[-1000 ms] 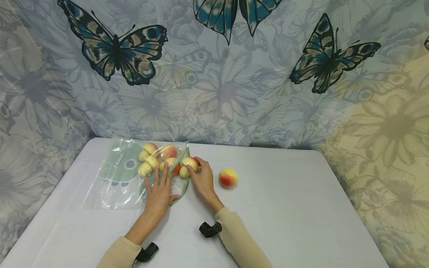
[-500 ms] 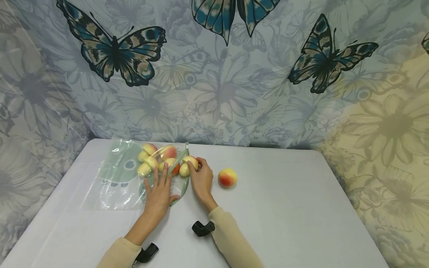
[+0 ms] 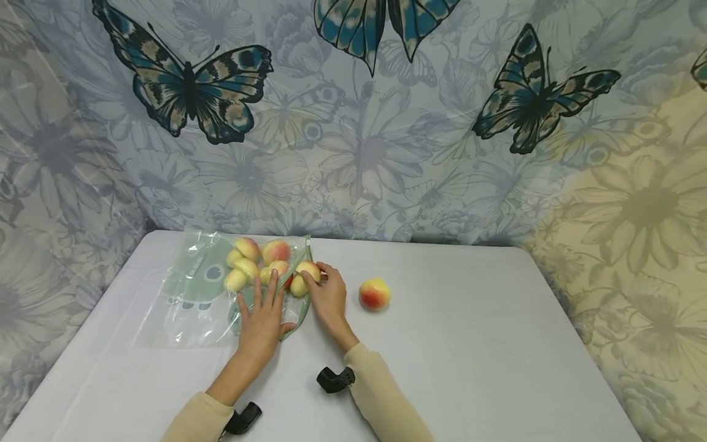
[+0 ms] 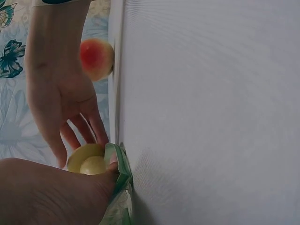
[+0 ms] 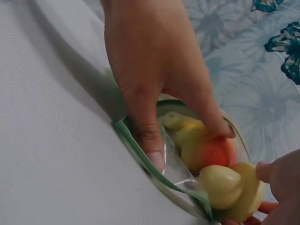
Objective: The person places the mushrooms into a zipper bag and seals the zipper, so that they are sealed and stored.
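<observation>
R hand (image 3: pixel 329 301) grips yellow fruit (image 3: pixel 307 266), prob. red-tinged; L hand (image 3: pixel 261 325) splayed on clear bag (image 3: pixel 193 322).

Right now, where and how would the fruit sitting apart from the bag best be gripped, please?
I'd grip the lone fruit round its widest part, pinching it from opposite sides, probably coming from above and its right. It looks round, with no visible handle, and rests apart on the table, while the bag and right hand lie to its left.
</observation>
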### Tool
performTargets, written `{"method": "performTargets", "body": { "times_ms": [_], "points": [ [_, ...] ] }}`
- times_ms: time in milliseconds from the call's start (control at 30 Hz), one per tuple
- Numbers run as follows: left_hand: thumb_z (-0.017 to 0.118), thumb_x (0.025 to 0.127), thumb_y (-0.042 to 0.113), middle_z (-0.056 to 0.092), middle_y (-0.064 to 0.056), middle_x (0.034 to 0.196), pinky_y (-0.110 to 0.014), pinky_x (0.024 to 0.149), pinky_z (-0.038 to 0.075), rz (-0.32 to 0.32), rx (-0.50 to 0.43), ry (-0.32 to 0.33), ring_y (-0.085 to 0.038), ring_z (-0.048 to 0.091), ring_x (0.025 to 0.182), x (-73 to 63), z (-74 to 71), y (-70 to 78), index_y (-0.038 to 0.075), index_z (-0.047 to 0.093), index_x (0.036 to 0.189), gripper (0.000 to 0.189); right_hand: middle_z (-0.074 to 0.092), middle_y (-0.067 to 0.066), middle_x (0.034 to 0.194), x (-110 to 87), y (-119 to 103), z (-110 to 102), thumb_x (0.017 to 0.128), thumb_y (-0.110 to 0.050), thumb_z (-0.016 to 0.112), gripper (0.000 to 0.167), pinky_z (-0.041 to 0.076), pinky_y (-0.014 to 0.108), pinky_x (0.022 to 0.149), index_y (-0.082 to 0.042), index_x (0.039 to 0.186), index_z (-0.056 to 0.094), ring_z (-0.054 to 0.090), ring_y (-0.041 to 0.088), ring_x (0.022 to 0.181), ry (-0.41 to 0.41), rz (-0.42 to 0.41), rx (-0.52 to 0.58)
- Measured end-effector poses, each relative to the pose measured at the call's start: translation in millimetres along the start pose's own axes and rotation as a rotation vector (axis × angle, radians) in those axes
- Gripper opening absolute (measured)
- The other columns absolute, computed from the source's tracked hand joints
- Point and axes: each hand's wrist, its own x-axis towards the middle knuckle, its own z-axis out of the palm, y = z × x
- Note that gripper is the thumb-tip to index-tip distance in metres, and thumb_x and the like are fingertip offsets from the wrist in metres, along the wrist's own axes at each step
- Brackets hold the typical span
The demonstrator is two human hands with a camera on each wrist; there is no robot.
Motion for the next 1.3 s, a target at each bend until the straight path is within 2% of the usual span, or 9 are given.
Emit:
{"method": "performTargets", "body": {
  "times_ms": [167,267,433,600,800,1000,1300],
  "points": [
    [0.080,0.071,0.039,0.014,-0.016,0.162,-0.076,0.104,0.017,-0.006,0.006,-0.006,-0.046,0.013,0.145,0.5,0.4,-0.9,-0.002,0.050,0.139,0.085,0.066,0.020,0.116,0.8,3.2,-7.4,0.097,-0.009,0.059,0.029,0.055,0.038,0.086,0.006,0.121,0.064,0.067,0.032,0.101,-0.068,-0.022,0.105],
    [0.080,0.071,0.039,0.014,-0.016,0.162,-0.076,0.104,0.017,-0.007,0.005,-0.012,-0.046,0.013,0.145,1.1,0.5,-1.0,-0.002,0.050,0.139,0.084,0.067,0.019,0.112,3.6,5.6,-9.2,0.096,-0.006,0.061,0.025,0.055,0.035,0.086,0.004,0.118,0.066,0.068,0.029,0.100,-0.071,-0.003,0.135],
    [0.080,0.071,0.038,0.014,-0.017,0.162,-0.076,0.104,0.017,-0.009,-0.006,-0.011,-0.047,0.014,0.145,1.5,0.4,-0.4,-0.002,0.050,0.139,0.084,0.066,0.014,0.103,7.3,7.7,-9.8,0.090,-0.006,0.068,0.018,0.056,0.030,0.081,0.000,0.107,0.071,0.067,0.025,0.092,-0.030,-0.014,0.120],
    [0.081,0.071,0.035,0.015,-0.016,0.162,-0.077,0.104,0.016,-0.007,-0.031,-0.006,-0.048,0.012,0.145,0.9,0.4,0.2,-0.002,0.048,0.140,0.086,0.069,0.013,0.098,9.7,10.4,-6.4,0.087,-0.006,0.073,0.017,0.056,0.026,0.077,0.001,0.103,0.073,0.067,0.024,0.088,-0.045,-0.029,0.131],
    [0.082,0.070,0.035,0.013,-0.015,0.163,-0.077,0.104,0.014,-0.001,-0.038,-0.001,-0.047,0.010,0.146,2.1,2.4,0.7,-0.003,0.044,0.143,0.090,0.073,0.012,0.094,10.1,12.0,-6.7,0.086,-0.003,0.073,0.015,0.055,0.025,0.077,0.000,0.100,0.075,0.070,0.023,0.087,-0.093,-0.051,0.128],
    [0.083,0.068,0.036,0.017,-0.017,0.162,-0.077,0.103,0.018,0.015,-0.007,0.028,-0.047,0.011,0.145,0.5,3.0,0.4,-0.004,0.049,0.139,0.088,0.075,0.011,0.090,9.8,13.2,-10.9,0.085,0.001,0.072,0.010,0.055,0.022,0.070,-0.001,0.093,0.078,0.072,0.019,0.080,-0.157,-0.072,0.109],
    [0.083,0.068,0.037,0.020,-0.018,0.161,-0.076,0.103,0.020,0.021,0.010,0.046,-0.045,0.014,0.145,0.0,2.8,0.9,-0.004,0.051,0.138,0.087,0.074,0.014,0.097,8.1,9.7,-11.1,0.088,0.001,0.067,0.015,0.051,0.016,0.066,0.001,0.101,0.076,0.073,0.022,0.081,-0.274,-0.050,0.098]
  ]
}}
